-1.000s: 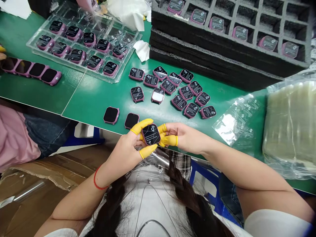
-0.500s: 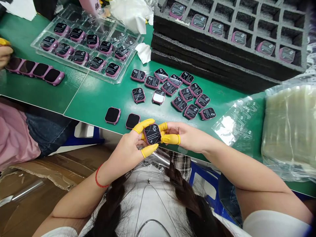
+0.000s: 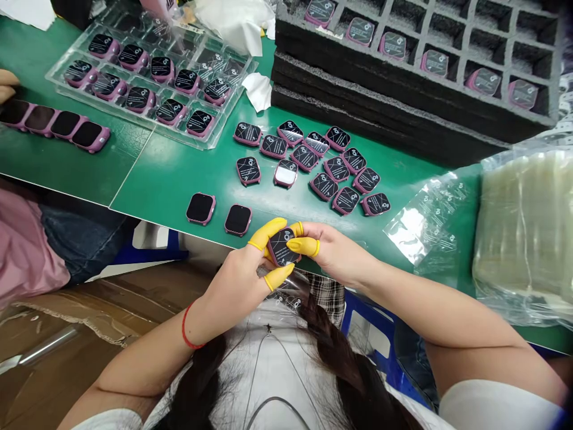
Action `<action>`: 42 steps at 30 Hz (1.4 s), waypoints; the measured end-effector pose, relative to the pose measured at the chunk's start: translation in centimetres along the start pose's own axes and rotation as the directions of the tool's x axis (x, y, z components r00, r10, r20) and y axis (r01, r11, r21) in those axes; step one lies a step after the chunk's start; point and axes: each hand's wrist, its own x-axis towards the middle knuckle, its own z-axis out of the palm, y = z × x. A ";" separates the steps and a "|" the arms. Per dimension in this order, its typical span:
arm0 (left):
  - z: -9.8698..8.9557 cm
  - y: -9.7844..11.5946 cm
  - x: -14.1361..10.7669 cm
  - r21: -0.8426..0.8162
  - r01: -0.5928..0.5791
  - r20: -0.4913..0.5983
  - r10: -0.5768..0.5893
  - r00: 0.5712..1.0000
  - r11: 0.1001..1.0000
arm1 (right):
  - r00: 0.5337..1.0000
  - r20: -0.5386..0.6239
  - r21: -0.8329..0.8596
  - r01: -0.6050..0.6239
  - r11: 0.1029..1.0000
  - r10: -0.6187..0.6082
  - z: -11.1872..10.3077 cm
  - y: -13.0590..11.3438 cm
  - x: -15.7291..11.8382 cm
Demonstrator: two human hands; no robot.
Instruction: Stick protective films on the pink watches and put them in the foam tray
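Between my two hands, at the table's front edge, is a pink smartwatch case (image 3: 283,249) with a printed film over its dark screen. My left hand (image 3: 253,257), in yellow finger cots, grips it by its edges. From the other side my right hand (image 3: 320,248) holds it too, its yellow-covered thumb lying on the screen. Left of my hands, two pink watch cases (image 3: 238,220) with plain black screens lie on the green table (image 3: 179,173). Beyond my hands, several film-covered watch cases (image 3: 304,158) are spread in a loose group.
A clear plastic tray (image 3: 210,140) with several watch cases stands at the back left. Stacked black foam trays (image 3: 394,113) rise at the back right. Clear film sheets (image 3: 416,221) and a wrapped stack (image 3: 521,227) lie right. A co-worker's hand (image 3: 6,83) is near a watch row (image 3: 67,123).
My right thumb has moved up onto the watch's screen. Both hands and the watch have shifted slightly right and turned a little. The co-worker's hand has moved slightly left and up.
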 end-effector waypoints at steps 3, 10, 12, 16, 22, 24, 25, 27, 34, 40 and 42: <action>-0.1 0.0 0.2 -0.099 0.001 0.004 -0.001 1.000 0.995 | 0.999 -0.014 -0.014 0.028 1.000 -0.029 -0.3 0.1 0.0; -0.7 -0.4 0.5 -0.271 0.035 0.045 -0.024 0.999 0.962 | 0.996 0.081 -0.024 -0.028 0.999 0.030 -0.8 -0.8 0.1; -0.7 -0.6 0.5 -0.286 0.046 0.052 -0.032 0.998 0.957 | 0.993 0.109 -0.021 -0.034 0.999 0.036 -0.8 -0.7 0.1; -0.6 -0.9 0.5 -0.256 0.048 0.049 -0.036 0.998 0.965 | 0.995 0.093 -0.028 -0.029 0.999 0.032 -0.7 -0.3 0.3; -0.3 -0.9 0.9 -0.268 0.031 0.097 -0.005 0.995 0.963 | 0.999 0.019 -0.084 -0.038 0.996 0.040 -0.4 -0.3 0.3; -0.1 -0.9 0.9 -0.248 0.015 0.090 0.008 0.996 0.969 | 1.000 0.023 -0.138 0.007 0.990 -0.003 -0.5 -0.4 0.3; -0.1 -0.9 0.7 -0.240 0.013 0.090 0.009 0.996 0.971 | 0.999 0.022 -0.175 0.043 0.984 -0.040 -0.7 -0.5 0.3; -0.2 -1.1 -0.1 -0.235 0.012 0.095 0.011 0.995 0.972 | 0.989 -0.033 -0.281 0.130 0.951 -0.145 -1.4 -0.6 0.4; -3.5 -4.0 -4.9 -0.213 0.019 0.002 -0.019 1.000 0.977 | 0.812 -0.224 -0.937 -0.027 0.348 -0.540 -4.1 -0.9 0.5; -5.3 -5.2 -6.0 -0.291 -0.125 -0.136 0.088 0.987 0.948 | 0.731 0.274 -0.956 0.276 -0.096 -0.625 2.0 -0.7 2.7; -5.4 -5.2 -5.9 -0.289 -0.152 -0.139 0.116 0.984 0.945 | 0.767 0.317 -0.945 0.308 -0.113 -0.558 3.7 -0.3 4.2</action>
